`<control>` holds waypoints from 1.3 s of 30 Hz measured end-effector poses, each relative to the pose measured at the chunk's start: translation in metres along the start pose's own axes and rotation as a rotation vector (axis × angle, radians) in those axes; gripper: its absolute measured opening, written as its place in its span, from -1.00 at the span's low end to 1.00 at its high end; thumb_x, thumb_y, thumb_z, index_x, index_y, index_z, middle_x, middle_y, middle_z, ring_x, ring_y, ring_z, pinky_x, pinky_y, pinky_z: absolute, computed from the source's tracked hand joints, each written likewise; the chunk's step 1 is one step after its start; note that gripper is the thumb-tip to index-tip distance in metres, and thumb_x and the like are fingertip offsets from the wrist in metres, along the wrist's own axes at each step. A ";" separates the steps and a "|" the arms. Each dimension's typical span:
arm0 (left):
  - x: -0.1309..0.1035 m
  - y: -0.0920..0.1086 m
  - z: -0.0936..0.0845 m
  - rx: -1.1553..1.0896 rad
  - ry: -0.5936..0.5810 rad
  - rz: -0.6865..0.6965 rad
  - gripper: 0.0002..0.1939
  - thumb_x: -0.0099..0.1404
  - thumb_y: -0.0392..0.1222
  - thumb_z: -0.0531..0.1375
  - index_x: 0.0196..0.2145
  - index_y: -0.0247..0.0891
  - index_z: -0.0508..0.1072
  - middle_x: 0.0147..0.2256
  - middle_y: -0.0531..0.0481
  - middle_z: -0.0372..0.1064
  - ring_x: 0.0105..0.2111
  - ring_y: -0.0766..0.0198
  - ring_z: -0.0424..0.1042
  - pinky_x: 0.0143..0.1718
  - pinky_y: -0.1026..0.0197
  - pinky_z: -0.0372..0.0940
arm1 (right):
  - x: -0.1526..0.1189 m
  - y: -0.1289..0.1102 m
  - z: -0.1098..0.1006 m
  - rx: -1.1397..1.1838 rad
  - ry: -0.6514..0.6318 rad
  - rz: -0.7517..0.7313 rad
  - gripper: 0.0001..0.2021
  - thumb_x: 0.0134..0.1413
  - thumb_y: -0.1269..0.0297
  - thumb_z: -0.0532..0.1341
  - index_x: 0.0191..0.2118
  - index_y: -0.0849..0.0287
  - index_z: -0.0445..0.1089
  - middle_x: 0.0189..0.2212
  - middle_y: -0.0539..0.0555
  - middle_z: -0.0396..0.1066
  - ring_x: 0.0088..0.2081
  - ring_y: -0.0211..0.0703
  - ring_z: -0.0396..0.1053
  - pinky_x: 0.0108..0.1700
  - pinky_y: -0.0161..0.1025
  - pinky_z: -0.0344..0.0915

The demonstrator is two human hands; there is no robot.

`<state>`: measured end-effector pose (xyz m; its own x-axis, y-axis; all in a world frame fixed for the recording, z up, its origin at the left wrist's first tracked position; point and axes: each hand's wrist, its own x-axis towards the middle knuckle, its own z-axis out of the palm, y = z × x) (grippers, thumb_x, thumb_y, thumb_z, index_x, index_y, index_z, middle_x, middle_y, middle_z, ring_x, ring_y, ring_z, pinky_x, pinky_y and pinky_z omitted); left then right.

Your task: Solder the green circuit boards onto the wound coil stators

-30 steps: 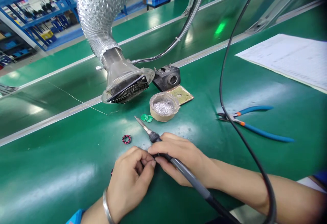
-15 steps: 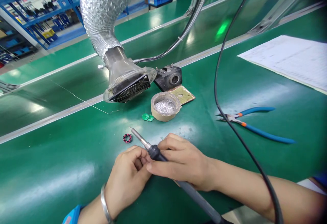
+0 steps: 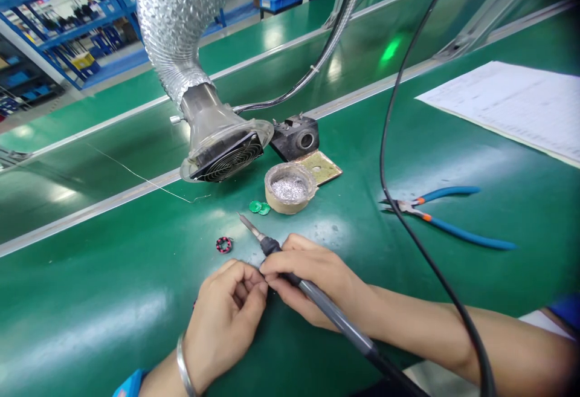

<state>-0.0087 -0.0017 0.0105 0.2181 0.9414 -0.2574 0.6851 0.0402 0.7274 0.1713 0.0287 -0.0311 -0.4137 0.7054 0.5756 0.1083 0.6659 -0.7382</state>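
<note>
My right hand (image 3: 317, 279) is wrapped round a soldering iron (image 3: 335, 312), its metal tip pointing up and left above the bench. Fingertips of both hands nearly meet in front of me. My left hand (image 3: 229, 312) is closed in a pinch, and what it holds is hidden by the fingers. A small red and dark bit (image 3: 194, 304) peeks out at that hand's left edge. Just beyond the hands lies a small ring wound in red and black (image 3: 223, 245). Two green discs (image 3: 259, 207) lie beside a round tub of silvery solder bits (image 3: 290, 194).
A fume extractor head (image 3: 226, 149) on a foil duct (image 3: 176, 28) hangs over the bench. Behind the tub stand a black iron holder (image 3: 296, 137) and a sponge tray (image 3: 324, 167). Blue-handled cutters (image 3: 453, 216), a black cable (image 3: 385, 143) and paper sheets (image 3: 502, 107) are at right.
The soldering iron has shifted slightly to the right in my right hand, whose fingers have changed their grip on it. The red and dark bit now shows beside my left hand.
</note>
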 end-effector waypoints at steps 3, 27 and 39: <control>0.000 0.000 0.001 0.023 0.036 0.018 -0.85 0.29 -0.24 0.08 -0.44 -0.22 0.36 -0.49 0.11 0.26 -0.53 0.39 0.20 -0.49 0.34 0.14 | 0.001 -0.001 -0.002 0.057 -0.041 0.130 -0.73 0.05 0.60 0.15 -0.15 0.15 0.30 -0.40 -0.07 0.41 -0.35 -0.29 0.30 -0.24 -0.30 0.25; 0.004 0.005 0.005 0.190 0.057 0.001 -0.92 0.16 -0.32 0.07 -0.48 -0.22 0.28 -0.51 0.08 0.27 -0.52 0.31 0.27 -0.48 0.25 0.10 | 0.000 -0.033 -0.052 -0.084 -0.009 0.009 -0.65 0.06 0.48 0.10 0.00 0.18 0.35 -0.53 0.04 0.34 -0.54 -0.19 0.29 -0.49 -0.20 0.29; 0.006 0.005 0.005 0.192 0.058 0.008 -0.91 0.15 -0.32 0.09 -0.49 -0.22 0.28 -0.53 0.08 0.25 -0.54 0.32 0.25 -0.50 0.26 0.10 | -0.001 -0.034 -0.043 -0.036 0.027 -0.009 -0.74 0.06 0.42 0.09 -0.12 0.15 0.37 -0.64 -0.03 0.27 -0.64 -0.20 0.24 -0.56 -0.22 0.21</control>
<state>-0.0002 0.0022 0.0096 0.1875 0.9592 -0.2116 0.8049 -0.0266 0.5928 0.2065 0.0162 0.0083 -0.3903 0.7056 0.5915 0.1378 0.6800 -0.7202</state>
